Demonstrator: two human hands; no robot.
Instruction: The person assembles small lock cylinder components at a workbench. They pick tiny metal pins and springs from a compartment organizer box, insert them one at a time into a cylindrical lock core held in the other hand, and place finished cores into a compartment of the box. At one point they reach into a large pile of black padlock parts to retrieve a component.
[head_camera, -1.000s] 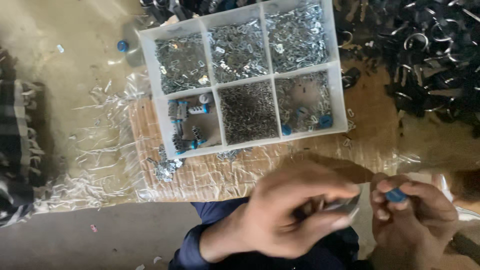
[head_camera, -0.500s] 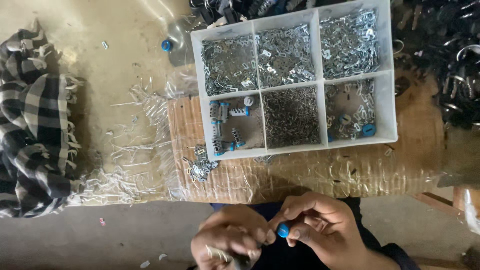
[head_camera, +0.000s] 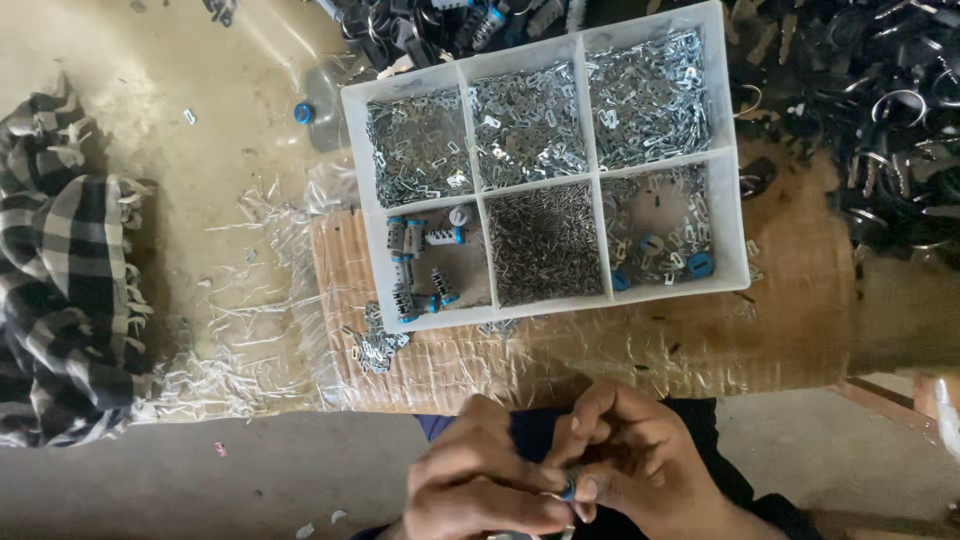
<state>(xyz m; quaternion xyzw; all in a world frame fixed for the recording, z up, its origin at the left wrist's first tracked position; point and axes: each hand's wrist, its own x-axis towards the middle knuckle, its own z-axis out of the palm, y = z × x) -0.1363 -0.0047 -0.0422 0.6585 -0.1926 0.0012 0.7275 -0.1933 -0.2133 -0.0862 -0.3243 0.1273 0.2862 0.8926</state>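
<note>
At the bottom middle my left hand (head_camera: 480, 480) and my right hand (head_camera: 630, 460) are pressed together over my lap. Between their fingertips sits a small blue and metal part (head_camera: 568, 488), gripped by both. Above them a white six-compartment tray (head_camera: 362, 190) rests on a brown woven mat (head_camera: 800, 330). Its top three compartments hold shiny metal clips (head_camera: 528, 120). The lower middle one is full of thin metal pins (head_camera: 545, 245). The lower left one holds several assembled blue and grey pieces (head_camera: 415, 255).
A black and white checked cloth (head_camera: 60, 290) lies at the left. Dark metal rings and parts (head_camera: 880, 90) are heaped at the top right. Loose clips (head_camera: 375, 345) and clear plastic shreds (head_camera: 250, 300) lie by the mat's left edge. A blue cap (head_camera: 303, 113) rests on the floor.
The view has shifted so the tray now sits further right and lower. My hands have drawn close together at the bottom middle, both pinching the blue part.
</note>
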